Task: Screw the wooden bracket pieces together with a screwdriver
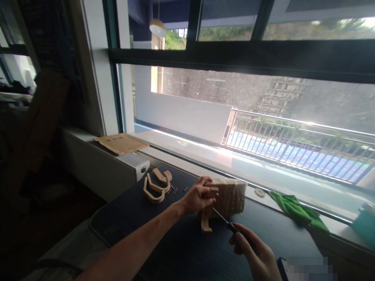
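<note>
A pale wooden board (231, 197) stands on edge on the dark table (181, 249) by the window. My left hand (199, 195) is closed on a small curved wooden hook piece (206, 220) and presses it against the board's near face. My right hand (258, 255) is closed around the black handle of a screwdriver (225, 220), whose thin shaft points up-left to where the hook meets the board. Further left lie loose wooden hook pieces (155, 187) and several small dark screws (175, 190).
A flat cardboard packet (121, 143) lies on a white heater unit (111, 164) at the left. A green cloth (295, 210) and a small tape roll (259, 192) rest on the window ledge. A teal object (365, 226) sits at the far right. Large window panes run behind the table.
</note>
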{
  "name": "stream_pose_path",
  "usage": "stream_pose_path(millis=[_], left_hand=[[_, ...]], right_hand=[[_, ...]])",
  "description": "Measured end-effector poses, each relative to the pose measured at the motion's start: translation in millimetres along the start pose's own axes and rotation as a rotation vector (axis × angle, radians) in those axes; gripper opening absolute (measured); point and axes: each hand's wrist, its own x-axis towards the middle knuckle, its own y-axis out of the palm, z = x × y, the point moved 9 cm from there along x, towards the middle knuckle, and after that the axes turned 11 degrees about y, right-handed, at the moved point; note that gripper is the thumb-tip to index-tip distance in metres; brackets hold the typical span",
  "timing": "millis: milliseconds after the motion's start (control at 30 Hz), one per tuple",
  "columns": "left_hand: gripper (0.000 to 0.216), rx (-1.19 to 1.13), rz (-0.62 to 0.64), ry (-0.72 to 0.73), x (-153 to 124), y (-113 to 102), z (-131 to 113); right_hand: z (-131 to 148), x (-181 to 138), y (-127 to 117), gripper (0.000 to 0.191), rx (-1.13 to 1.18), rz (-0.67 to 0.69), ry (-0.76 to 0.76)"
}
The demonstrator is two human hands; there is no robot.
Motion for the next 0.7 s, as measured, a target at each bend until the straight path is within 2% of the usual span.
stream_pose_path(millis=[67,133,233,300,333,433,533,633,700], left_hand=[[0.016,0.059,-0.011,0.063,6,-7,-8],[0.022,0.105,-0.014,0.106,5,-11,-8],[0.063,0.141,-0.069,0.127,-4,-19,7],[0.091,0.127,-0.142,0.097,-13,-24,27],[0.097,0.111,-0.161,0.072,-19,-24,39],[0.099,0.033,-0.132,-0.006,-32,-13,68],[0.089,-0.015,-0.105,-0.037,-36,-6,80],[0.070,-0.059,-0.108,-0.059,-29,-8,85],[0.055,-0.091,-0.123,-0.069,-23,-12,90]], right_hand=[[-12,0,2,0.054,-0.032,-0.052,-0.009],[-24,2,10,0.054,-0.076,-0.100,-0.031],[-39,6,28,0.050,-0.159,-0.125,-0.076],[-46,7,40,0.045,-0.269,-0.132,-0.109],[-48,6,45,0.041,-0.340,-0.133,-0.122],[-53,3,52,0.035,-0.598,-0.122,-0.148],[-48,3,45,0.034,-0.779,-0.143,-0.156],[-23,8,35,0.040,-0.776,-0.224,-0.223],[-4,13,41,0.040,-0.745,-0.217,-0.323]])
